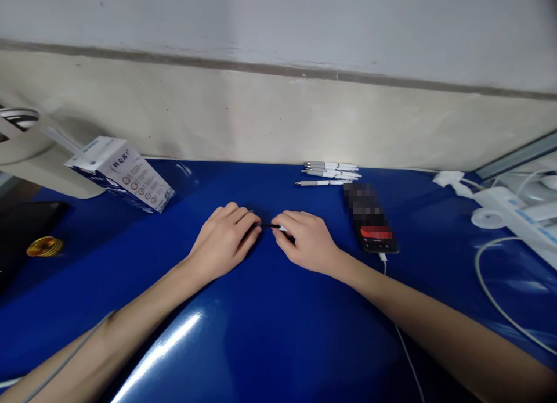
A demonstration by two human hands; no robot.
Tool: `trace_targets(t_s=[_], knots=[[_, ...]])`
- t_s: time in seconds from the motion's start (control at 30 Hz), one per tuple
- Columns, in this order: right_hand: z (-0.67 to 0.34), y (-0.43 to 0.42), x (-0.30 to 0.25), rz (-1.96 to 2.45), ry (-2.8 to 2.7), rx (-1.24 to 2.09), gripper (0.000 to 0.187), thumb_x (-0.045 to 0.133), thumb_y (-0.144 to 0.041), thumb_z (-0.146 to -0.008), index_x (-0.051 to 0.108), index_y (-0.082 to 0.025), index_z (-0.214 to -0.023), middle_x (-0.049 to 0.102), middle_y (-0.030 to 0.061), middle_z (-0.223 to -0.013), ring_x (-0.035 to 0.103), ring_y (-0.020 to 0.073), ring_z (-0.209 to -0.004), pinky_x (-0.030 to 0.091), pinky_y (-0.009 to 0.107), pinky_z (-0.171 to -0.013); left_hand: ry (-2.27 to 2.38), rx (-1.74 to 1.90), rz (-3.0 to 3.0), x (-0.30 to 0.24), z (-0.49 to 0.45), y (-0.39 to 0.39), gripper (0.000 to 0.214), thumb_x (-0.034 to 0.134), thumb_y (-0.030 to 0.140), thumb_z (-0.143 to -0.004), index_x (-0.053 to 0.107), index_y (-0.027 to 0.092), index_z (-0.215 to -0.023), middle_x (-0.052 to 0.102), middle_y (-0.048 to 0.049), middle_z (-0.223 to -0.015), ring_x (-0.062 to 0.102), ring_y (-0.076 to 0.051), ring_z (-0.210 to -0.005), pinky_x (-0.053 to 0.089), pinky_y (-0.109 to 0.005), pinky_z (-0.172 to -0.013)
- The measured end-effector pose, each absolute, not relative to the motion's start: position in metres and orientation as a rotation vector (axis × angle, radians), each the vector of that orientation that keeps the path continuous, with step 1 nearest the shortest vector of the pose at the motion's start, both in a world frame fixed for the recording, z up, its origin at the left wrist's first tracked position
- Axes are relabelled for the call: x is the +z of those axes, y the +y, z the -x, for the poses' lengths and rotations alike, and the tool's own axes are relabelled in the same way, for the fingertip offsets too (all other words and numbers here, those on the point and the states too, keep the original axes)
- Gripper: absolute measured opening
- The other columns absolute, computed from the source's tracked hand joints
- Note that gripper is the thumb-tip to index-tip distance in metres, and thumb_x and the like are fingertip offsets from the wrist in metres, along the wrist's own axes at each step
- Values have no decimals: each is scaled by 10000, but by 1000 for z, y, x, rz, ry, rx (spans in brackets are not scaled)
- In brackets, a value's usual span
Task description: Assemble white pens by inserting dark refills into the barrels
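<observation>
Forearms: left forearm (130,310) and right forearm (413,298) reach in bare from the bottom corners, over a glossy blue table covering (156,345).

Left hand: left hand (224,240) closed, fingers curled around one end of a slim black rod (270,225).

Right hand: right hand (307,240) closed in a pinch on a small white plastic piece (282,229) at the rod's other end.

Held item: black rod and white piece sit between the two hands, just above the table, end to end. Possibly a pen refill and part of a pen barrel, though fingers hide too much to be sure.

Progress: hands together at the work; a group of white pens (331,171) lies side by side near the wall, well ahead of the hands, none of them held.

Beside the work: a smartphone (374,240), partly blurred out, lies just right of the right hand, a white charging cable (391,316) running from it.

Far left: a printed white-and-blue carton (126,173) and a gold-coloured coil (44,246).

Far right: a white power strip (509,211) with a looped white cable (487,287).
</observation>
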State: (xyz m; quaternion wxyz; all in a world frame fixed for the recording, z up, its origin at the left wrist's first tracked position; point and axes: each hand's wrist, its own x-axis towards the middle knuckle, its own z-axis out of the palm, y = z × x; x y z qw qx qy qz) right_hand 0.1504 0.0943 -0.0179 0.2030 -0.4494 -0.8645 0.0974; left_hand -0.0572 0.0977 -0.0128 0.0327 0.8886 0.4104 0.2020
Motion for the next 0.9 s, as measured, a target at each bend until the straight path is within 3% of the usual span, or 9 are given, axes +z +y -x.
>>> trace_targets(t_s=[0.9], knots=[[-149,96,-16,1246,-2457,224,140,457,-238,-919,591,-199,-908,610,4,-754,555,140,-707,384,272,-678,1259,605,-2718,-11,59,96,258,392,298,-967,613,168,-994,615,-58,-882,487,-206,-849,357,-345,-717]])
